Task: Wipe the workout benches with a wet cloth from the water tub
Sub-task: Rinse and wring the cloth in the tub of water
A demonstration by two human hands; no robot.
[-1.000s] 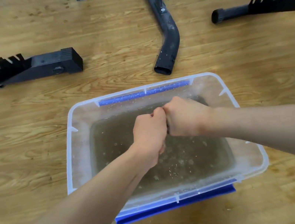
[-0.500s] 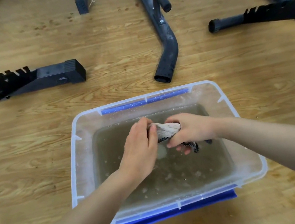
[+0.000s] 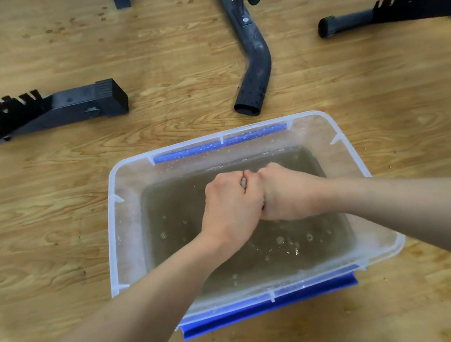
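Both bare forearms reach forward and converge. The left hand and right hand are clenched into fists, pressed knuckle to knuckle, with a sliver of cloth pinched between them.

The cloth is almost wholly concealed: only a pale sliver shows between the left hand and the right hand, both fisted and pressed together at frame centre. Its size and pattern cannot be determined. The tub floor is obscured by murky water. Both forearms run off the lower edges. The notched bench frame at left and its counterpart at upper right are cut off by the frame edges, the latter blurred. No bench pad surface is in view.
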